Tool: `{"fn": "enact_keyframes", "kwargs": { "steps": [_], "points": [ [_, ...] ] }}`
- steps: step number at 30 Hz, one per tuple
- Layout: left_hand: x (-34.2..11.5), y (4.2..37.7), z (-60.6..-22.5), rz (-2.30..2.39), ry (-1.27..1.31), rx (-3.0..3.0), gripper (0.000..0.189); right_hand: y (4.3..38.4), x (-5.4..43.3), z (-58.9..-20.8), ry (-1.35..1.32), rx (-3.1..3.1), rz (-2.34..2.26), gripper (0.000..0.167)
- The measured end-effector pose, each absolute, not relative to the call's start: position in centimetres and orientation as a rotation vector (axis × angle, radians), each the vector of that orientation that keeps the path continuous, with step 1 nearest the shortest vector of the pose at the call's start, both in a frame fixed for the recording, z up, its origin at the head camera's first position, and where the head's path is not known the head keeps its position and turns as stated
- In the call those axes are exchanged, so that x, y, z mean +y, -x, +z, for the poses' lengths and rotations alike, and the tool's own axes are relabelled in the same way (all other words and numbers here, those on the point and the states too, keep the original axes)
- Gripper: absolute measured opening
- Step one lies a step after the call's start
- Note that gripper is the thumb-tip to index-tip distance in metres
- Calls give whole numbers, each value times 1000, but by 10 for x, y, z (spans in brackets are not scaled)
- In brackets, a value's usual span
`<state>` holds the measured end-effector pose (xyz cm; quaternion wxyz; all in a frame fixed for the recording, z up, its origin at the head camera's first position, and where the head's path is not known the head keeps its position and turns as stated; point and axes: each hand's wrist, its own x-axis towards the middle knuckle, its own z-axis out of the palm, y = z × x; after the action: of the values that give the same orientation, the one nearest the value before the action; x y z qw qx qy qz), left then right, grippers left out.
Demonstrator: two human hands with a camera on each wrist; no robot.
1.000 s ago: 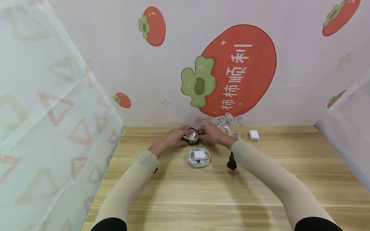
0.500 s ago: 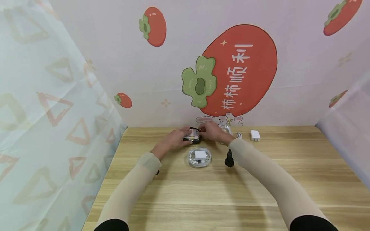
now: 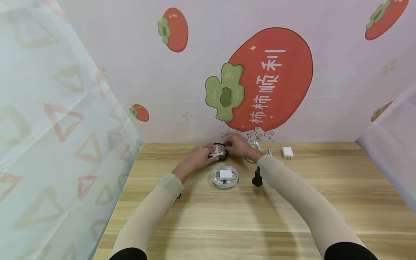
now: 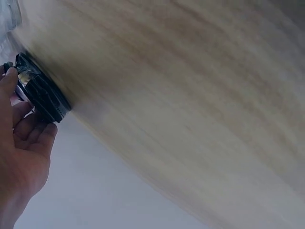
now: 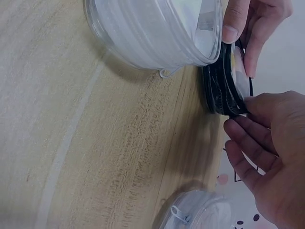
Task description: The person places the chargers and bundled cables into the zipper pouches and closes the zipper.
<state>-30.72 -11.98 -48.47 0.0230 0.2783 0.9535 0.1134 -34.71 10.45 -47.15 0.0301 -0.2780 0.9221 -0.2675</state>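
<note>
A small round zip case (image 3: 218, 152) with a black rim and a see-through top lies at the back of the table, something pale and coloured inside it. My left hand (image 3: 196, 159) grips its left side, thumb at the near edge and fingers round the far one. On the opposite side, my right hand (image 3: 238, 145) pinches the black rim between thumb and forefinger, the other fingers loosely bent. In the right wrist view the black zip band (image 5: 221, 90) shows along the case's side, with the right thumb and fingertips right at its end.
Just in front lies a clear round pouch (image 3: 224, 183) with a coiled white cable and a white charger. Behind the right hand is another clear pouch (image 3: 255, 145). Further right are a small white cable (image 3: 269, 152) and a white plug adapter (image 3: 287, 152). A printed cloth wall (image 3: 182, 130) borders the back.
The glare on the case's see-through top has faded, so its contents show more clearly. Both hands keep hold of it, nearly in place, with the right hand shifting slightly.
</note>
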Motion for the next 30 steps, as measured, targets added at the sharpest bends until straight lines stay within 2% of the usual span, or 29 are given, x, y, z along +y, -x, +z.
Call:
{"fn": "enact_keyframes", "kwargs": {
  "steps": [11, 21, 30],
  "points": [
    [-116, 309, -486, 282, -899, 2993, 51, 341, 111, -469, 884, 2855, -821, 18],
    [-113, 311, -488, 173, -940, 3028, 51, 336, 118, -470, 854, 2824, -830, 22],
    [-107, 311, -486, 160, -923, 3058, 43, 333, 125, -474, 854, 2830, -825, 23]
  ]
}}
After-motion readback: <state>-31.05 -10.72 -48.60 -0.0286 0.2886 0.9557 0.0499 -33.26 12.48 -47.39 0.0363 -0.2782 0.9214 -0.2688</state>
